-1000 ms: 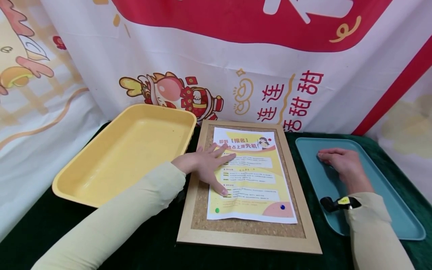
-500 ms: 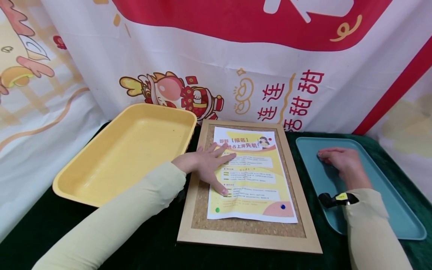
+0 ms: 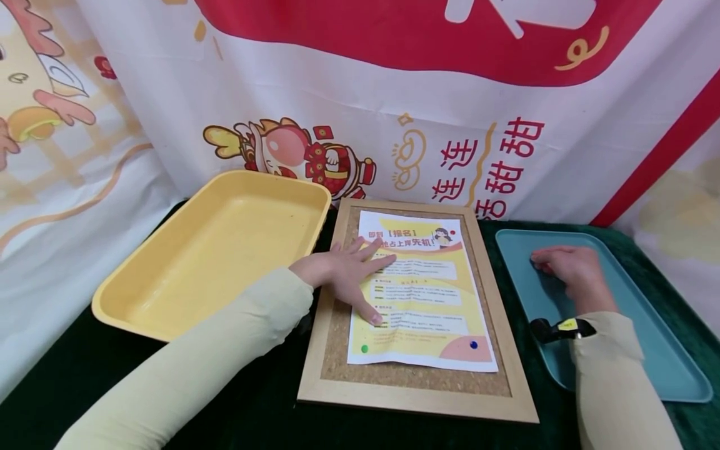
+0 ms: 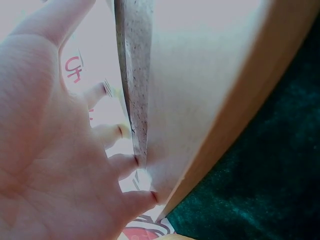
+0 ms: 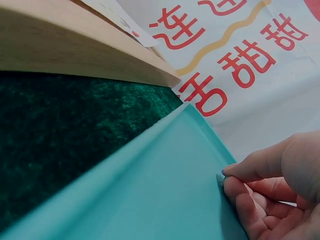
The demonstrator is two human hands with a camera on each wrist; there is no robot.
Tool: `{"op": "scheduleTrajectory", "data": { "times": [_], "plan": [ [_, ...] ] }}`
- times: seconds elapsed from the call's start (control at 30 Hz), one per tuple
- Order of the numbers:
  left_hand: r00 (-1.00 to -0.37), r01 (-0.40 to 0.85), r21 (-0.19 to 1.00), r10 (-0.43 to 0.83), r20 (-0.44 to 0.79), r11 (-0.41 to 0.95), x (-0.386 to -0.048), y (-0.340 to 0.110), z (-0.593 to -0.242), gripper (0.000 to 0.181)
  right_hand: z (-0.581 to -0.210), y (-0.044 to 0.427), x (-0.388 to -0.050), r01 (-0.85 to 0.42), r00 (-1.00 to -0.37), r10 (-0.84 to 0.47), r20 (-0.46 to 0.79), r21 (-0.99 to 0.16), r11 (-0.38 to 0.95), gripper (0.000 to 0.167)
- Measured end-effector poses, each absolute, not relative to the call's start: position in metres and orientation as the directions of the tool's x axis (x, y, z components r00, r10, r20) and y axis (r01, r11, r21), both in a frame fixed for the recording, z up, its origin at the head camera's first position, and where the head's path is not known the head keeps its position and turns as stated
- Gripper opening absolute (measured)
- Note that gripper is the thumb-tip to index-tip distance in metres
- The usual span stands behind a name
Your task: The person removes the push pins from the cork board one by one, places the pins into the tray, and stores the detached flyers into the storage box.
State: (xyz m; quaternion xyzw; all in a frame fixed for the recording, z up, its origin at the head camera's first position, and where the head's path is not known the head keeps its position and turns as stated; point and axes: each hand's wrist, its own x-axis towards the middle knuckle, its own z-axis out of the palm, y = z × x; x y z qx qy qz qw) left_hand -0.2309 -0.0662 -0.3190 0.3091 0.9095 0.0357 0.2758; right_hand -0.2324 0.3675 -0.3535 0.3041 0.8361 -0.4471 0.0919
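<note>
A yellow and white printed sheet point(image 3: 416, 340) lies on a corkboard point(image 3: 416, 379) with a wooden frame. My left hand point(image 3: 351, 275) rests on the sheet's left side, fingers spread, its palm side seen in the left wrist view. A green pin point(image 3: 364, 349) is at the lower left, a blue pin point(image 3: 474, 345) at the lower right, a red pin point(image 3: 452, 232) at the upper right. Over the blue-green tray point(image 3: 647, 350), my right hand point(image 3: 570, 275) pinches a tiny object point(image 5: 222, 176), seemingly a pin, between thumb and finger; the grip mostly hides it.
A deep yellow tray point(image 3: 219, 250) stands left of the corkboard, beneath part of my left sleeve. Dark green cloth point(image 3: 242, 400) covers the table. Behind everything hangs a white and red printed cloth point(image 3: 337, 87).
The head view has shifted slightly. Both hands keep nearly the same place and pose; my right wrist has turned or moved only a little.
</note>
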Motion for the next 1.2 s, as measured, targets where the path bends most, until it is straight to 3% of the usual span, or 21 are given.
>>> {"op": "scheduleTrajectory", "data": {
  "times": [0.9, 1.2],
  "plan": [
    [-0.662, 0.548, 0.204, 0.569, -0.488, 0.811, -0.229, -0.063, -0.318, 0.124, -0.348, 0.36, -0.234, 0.636, -0.754, 0.479, -0.449, -0.681, 0.363, 0.041],
    [-0.663, 0.541, 0.211, 0.567, -0.489, 0.814, -0.23, -0.064, -0.317, 0.124, -0.348, 0.359, -0.235, 0.626, -0.765, 0.472, -0.438, -0.68, 0.383, 0.049]
  ]
}}
